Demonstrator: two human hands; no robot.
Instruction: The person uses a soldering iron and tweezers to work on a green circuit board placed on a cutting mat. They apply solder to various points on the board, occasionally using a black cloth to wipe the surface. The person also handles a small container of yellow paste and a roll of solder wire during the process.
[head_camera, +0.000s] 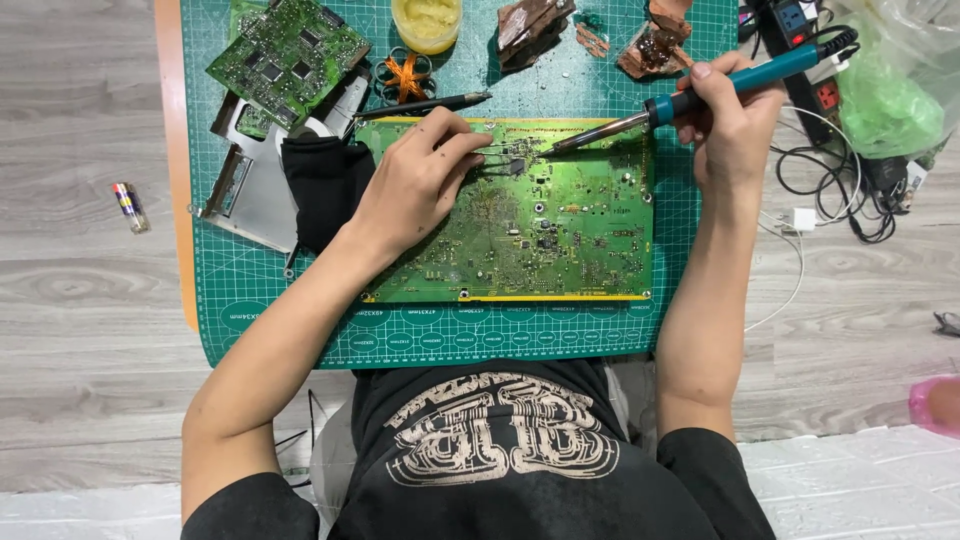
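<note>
A large green circuit board (560, 240) lies on a green cutting mat (290, 310). My left hand (420, 180) rests on the board's upper left part and pinches thin tweezers (497, 160) whose tips touch a small dark chip near the board's top edge. My right hand (730, 120) grips a blue-handled soldering iron (700, 95). Its metal tip points left and down onto the same spot beside the tweezers.
A smaller green circuit board (290, 55) and a metal frame (250, 185) lie at the mat's upper left, with a black cloth (320, 185) beside them. A yellow paste jar (427, 22), a black pen (425, 104), brown blocks (535, 25), a power strip and cables (830, 190) and a lighter (130, 207) lie around.
</note>
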